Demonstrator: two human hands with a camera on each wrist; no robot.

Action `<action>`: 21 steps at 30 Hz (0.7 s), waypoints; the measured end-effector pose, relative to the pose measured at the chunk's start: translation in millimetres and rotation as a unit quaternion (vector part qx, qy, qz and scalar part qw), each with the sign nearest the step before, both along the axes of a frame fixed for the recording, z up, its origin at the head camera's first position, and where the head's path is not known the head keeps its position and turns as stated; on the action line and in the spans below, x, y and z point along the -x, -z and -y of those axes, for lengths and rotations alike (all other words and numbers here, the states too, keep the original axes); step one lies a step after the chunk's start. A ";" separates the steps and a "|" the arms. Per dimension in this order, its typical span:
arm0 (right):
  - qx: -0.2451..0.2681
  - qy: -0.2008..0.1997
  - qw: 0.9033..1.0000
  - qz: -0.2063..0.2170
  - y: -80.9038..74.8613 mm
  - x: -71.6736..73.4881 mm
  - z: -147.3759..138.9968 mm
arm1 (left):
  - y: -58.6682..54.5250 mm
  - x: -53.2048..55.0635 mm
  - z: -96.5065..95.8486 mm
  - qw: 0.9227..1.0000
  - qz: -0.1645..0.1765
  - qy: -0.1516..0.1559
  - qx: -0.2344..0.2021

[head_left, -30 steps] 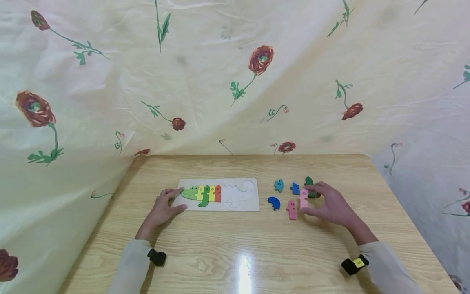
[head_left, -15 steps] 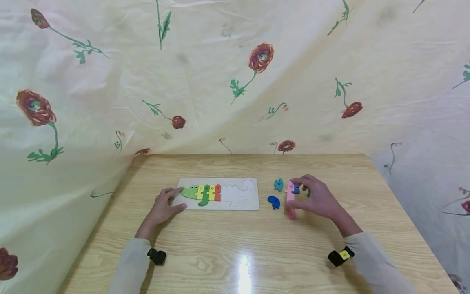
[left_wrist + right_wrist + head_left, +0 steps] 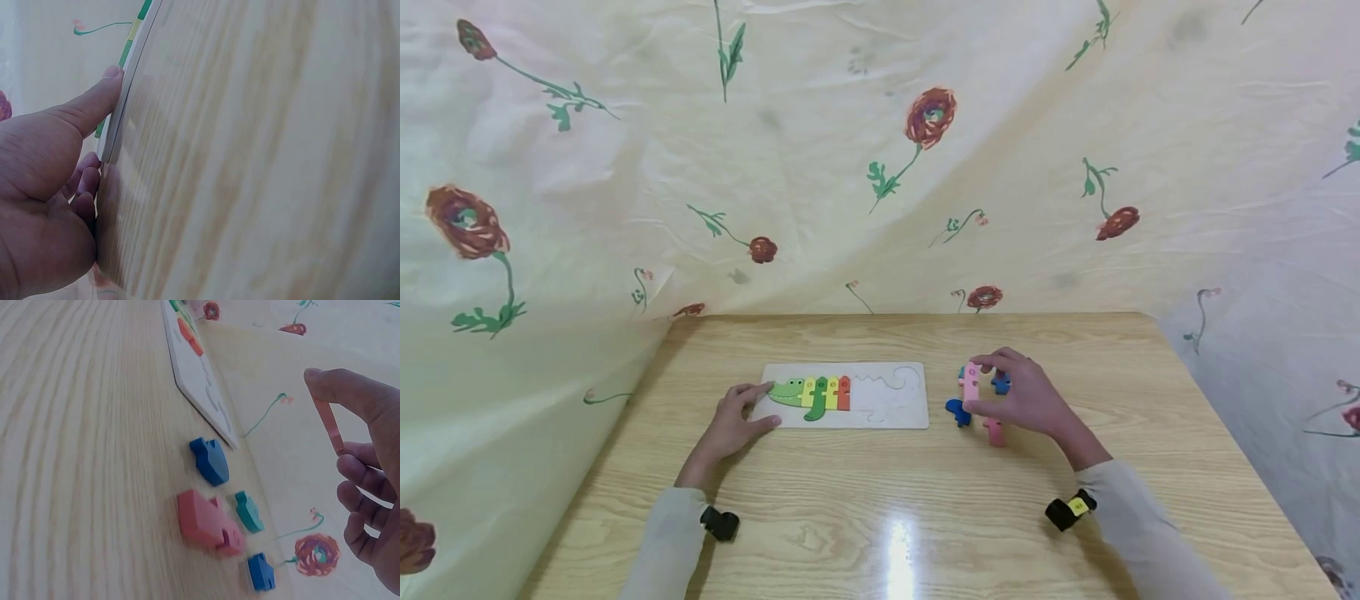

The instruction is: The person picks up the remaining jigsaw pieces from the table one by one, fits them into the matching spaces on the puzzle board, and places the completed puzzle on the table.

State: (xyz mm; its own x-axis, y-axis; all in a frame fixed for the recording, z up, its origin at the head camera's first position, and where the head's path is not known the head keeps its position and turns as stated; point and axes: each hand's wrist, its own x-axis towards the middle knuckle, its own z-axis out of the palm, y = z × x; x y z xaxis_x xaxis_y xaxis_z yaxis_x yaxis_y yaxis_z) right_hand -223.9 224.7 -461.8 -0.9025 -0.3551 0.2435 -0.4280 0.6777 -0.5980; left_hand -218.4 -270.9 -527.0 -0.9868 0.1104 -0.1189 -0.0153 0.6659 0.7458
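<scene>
At the left end of a white crocodile puzzle board (image 3: pixel 887 417), my left hand (image 3: pixel 737 423) holds the edge between thumb and fingers. A green head, yellow and green pieces and an orange piece (image 3: pixel 844 393) fill the board's left half; the right half shows a bare outline. My right hand (image 3: pixel 1026 394) pinches a light pink puzzle piece (image 3: pixel 971 385) upright between thumb and fingertips, raised above the table in the right wrist view. Under and around it lie a darker pink piece (image 3: pixel 209 519), a teal piece (image 3: pixel 249 511) and two blue pieces, one curved (image 3: pixel 958 412).
The wooden table (image 3: pixel 820 508) reaches back to a flowered cloth (image 3: pixel 820 167), which also hangs along both sides. Black wrist cameras sit on the left sleeve (image 3: pixel 662 542) and the right sleeve (image 3: pixel 1142 525).
My right hand has moved left, lifting the light pink piece from beside the dark green one across the other loose pieces. The left hand and board have stayed put.
</scene>
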 end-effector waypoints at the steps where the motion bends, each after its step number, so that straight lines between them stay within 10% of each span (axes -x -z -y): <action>1: 0.002 -0.002 1.000 0.000 -0.3 1.1 2.1 | 0.1 0.0 0.1 1.000 0.000 0.000 0.000; 21: -0.003 -0.020 0.999 0.037 4.0 27.5 53.8 | 0.6 1.2 0.2 1.000 0.001 0.000 0.009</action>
State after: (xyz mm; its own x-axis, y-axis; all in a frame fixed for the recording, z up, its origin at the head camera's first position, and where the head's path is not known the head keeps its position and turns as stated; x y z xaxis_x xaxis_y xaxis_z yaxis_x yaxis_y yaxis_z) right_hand -251.4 170.9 -465.8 -0.9031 -0.3927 0.1740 -0.4093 0.6638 -0.6260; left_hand -219.6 -271.1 -527.6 -0.9866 0.1082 -0.1224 -0.0166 0.6788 0.7342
